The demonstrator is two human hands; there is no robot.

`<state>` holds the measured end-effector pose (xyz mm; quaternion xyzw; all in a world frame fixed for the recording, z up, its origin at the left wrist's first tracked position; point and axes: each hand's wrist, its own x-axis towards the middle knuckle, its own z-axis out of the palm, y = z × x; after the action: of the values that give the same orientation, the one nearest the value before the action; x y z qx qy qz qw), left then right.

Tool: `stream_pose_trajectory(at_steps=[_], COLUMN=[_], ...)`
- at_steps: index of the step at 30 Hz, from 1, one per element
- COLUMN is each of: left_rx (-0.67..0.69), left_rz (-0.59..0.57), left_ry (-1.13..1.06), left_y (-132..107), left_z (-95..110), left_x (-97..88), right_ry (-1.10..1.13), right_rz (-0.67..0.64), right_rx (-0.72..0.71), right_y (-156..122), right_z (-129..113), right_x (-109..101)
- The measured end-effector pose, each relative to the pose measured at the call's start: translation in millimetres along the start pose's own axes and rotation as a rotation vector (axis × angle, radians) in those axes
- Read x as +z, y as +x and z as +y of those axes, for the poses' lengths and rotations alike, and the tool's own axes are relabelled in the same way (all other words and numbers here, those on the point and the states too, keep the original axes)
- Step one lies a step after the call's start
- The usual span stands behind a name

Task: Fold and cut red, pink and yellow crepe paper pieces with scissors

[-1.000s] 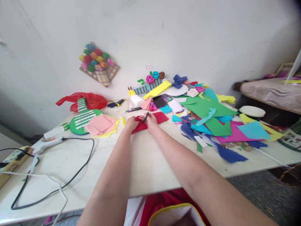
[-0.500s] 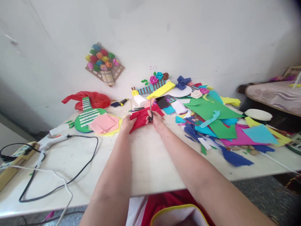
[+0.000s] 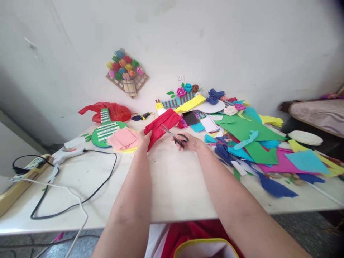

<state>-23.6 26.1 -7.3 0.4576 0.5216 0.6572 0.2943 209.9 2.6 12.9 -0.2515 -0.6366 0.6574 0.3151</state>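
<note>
My left hand (image 3: 143,139) grips the near left edge of a folded red sheet (image 3: 158,127), crepe paper by its look, held at a slant above the table. Black-handled scissors (image 3: 178,140) are in my right hand (image 3: 189,142), with fingers in the handle loops. Their blades are parted a little and point left, over the lower right part of the red sheet. Whether the blades touch it I cannot tell. To the left lie pink paper squares (image 3: 123,139) on yellow sheets, beside a green guitar-shaped piece (image 3: 107,125) with white strips.
A glue gun (image 3: 68,154) with a looping black cord lies at the left, near a power strip (image 3: 24,181). Pliers (image 3: 142,116) and a red plastic bag (image 3: 115,113) lie behind. Coloured paper scraps (image 3: 249,130) cover the right side, with a white lid (image 3: 305,137) beyond.
The scissors have swung from pointing away to pointing left across the red sheet, and their handles have spread. The red sheet is tilted up more. The whole view has shifted slightly.
</note>
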Motion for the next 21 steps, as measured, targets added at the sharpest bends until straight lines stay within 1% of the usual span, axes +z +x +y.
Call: stream_pose_trajectory(at_steps=[3,9,11,14,17,21], left_rx=[0.022,0.026,0.028,0.033,0.030,0.017], left_rz=[0.002,0.023,0.039,0.048,0.018,-0.028], left_ry=[-0.111,-0.170,-0.176,-0.173,-0.160,-0.127], left_y=[3.0,4.3,3.9,2.9,0.7,-5.4], left_z=[-2.2,-4.2,-3.5,-2.2,-0.3,5.7], left_x=[-2.5,-3.0,-3.6,-4.1,-2.1,4.2], right_ry=[-0.024,-0.113,-0.136,-0.153,-0.166,-0.159], right_rz=[-0.075,-0.036,-0.062,-0.096,-0.071,-0.016], right_rx=[0.077,0.141,0.162,0.156,0.172,0.244], right_y=[-5.2,-9.2,-9.2,-8.6,-7.2,-4.7], right_z=[-3.0,-11.6,-12.4,-12.3,-12.3,-13.1], right_x=[-2.3,-3.0,-4.8,-6.5,-4.5,1.5])
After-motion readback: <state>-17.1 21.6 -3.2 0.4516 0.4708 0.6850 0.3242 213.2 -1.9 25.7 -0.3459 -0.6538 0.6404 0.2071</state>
